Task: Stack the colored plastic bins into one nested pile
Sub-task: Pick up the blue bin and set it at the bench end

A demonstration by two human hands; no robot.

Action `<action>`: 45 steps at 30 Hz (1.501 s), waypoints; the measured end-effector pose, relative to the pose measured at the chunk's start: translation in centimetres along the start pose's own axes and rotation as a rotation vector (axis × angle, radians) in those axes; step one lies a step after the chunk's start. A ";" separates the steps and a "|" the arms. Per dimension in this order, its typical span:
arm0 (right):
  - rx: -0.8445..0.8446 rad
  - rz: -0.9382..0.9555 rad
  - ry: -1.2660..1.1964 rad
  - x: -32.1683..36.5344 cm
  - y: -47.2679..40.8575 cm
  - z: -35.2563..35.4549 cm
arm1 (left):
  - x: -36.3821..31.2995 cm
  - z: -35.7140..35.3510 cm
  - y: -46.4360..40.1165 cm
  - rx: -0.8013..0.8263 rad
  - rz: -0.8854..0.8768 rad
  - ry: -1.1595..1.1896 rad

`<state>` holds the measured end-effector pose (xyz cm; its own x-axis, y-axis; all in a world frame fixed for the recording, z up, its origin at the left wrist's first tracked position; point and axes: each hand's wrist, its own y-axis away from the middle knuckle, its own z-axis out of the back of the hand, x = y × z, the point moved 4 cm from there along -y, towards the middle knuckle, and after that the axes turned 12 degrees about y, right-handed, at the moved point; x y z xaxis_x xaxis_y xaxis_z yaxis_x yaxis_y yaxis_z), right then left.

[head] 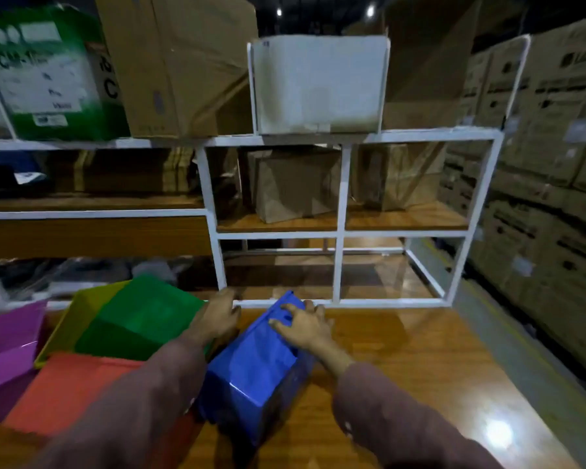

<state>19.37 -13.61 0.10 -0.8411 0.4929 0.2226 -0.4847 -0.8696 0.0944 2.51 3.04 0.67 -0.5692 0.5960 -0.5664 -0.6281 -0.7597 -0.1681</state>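
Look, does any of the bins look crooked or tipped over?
Yes. The blue bin lies tipped over on the table, not open side up. The green bin sits crooked in the yellow bin, not nested flat.

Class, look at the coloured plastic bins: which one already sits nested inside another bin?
The green plastic bin: it sits inside the yellow plastic bin; the blue bin, red bin and purple bin lie apart.

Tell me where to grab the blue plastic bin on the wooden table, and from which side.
Grip the blue plastic bin at its far end, coming from above and the right. It seems to lie tipped with a smooth wall up, so no rim shows to hook; the right hand holds it there, and the green plastic bin crowds its left.
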 end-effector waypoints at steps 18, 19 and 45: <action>-0.193 -0.792 -0.509 -25.7 9.2 -0.4 | -16.1 -19.8 11.3 0.368 -0.619 -0.093; -0.132 -0.783 -0.487 -27.3 9.8 -1.6 | -16.2 -20.6 11.8 0.393 -0.638 -0.101; -0.320 -0.618 -0.169 -39.7 14.7 -3.5 | -17.3 -24.9 10.2 -0.186 0.325 0.156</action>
<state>44.77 -45.85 -10.70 -0.3536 0.8592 0.3699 -0.9290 -0.3686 -0.0318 19.18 -21.53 -11.37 -0.6260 0.2810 -0.7274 -0.3133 -0.9448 -0.0953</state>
